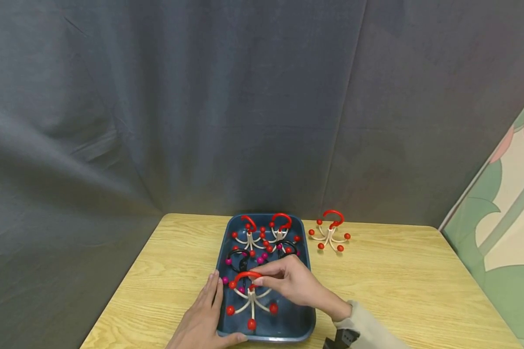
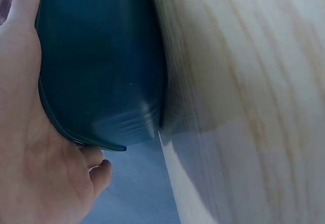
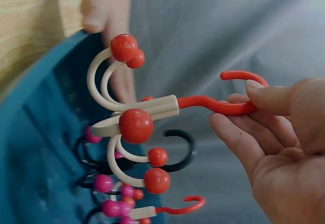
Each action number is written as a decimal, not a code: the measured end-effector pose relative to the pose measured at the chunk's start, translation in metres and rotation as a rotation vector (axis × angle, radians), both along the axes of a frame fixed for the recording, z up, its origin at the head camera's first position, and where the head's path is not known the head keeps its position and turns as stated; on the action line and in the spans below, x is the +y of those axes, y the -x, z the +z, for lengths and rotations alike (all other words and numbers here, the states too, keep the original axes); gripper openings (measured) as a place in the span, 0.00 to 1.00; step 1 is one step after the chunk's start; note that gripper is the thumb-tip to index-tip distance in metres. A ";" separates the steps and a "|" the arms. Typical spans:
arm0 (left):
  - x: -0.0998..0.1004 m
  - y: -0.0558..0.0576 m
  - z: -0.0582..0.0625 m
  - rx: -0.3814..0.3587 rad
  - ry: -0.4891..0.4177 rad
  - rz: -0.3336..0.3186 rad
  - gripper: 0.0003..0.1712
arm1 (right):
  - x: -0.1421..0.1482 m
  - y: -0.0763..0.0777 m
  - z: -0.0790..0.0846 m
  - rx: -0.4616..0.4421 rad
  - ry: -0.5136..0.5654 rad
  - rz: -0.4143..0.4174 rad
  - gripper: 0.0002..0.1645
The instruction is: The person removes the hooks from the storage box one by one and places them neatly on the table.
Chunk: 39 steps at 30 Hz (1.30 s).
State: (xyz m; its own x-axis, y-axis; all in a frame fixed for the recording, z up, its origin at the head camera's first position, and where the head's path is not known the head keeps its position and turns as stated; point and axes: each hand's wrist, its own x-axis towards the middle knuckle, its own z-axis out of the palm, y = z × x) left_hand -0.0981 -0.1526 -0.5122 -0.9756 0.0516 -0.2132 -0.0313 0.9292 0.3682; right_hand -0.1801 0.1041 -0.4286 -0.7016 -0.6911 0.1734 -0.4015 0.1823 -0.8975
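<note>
My right hand [image 1: 294,283] pinches the red hook of a multi-arm hanging hook [image 1: 252,293] between thumb and fingers. Its cream arms, tipped with red balls [image 3: 136,126], hang over the near part of a dark blue tray [image 1: 288,325]. At the tray's near left corner, my left hand [image 1: 203,312] rests on the rim, its fingers fairly straight along the left side and its thumb on the near edge. Inside the tray lie two more cream-and-red hooks [image 1: 281,235] at the far end. Black hooks with magenta balls [image 1: 243,264] lie in the middle, partly hidden by my right hand.
Another cream-and-red hook [image 1: 330,236] stands on the wooden table [image 1: 388,276], right of the tray's far end. Behind the table hangs a grey curtain [image 1: 253,106]. A panel with a flower pattern [image 1: 502,232] borders the right side.
</note>
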 end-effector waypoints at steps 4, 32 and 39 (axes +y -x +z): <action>0.000 0.000 0.000 0.001 0.002 0.002 0.85 | 0.007 0.000 0.012 -0.004 0.032 -0.030 0.16; 0.000 -0.001 0.000 0.013 0.037 -0.004 0.86 | 0.108 0.006 0.073 0.099 0.076 -0.365 0.17; -0.001 -0.002 -0.001 0.030 0.033 -0.012 0.86 | 0.138 0.011 0.074 0.178 0.070 -0.422 0.17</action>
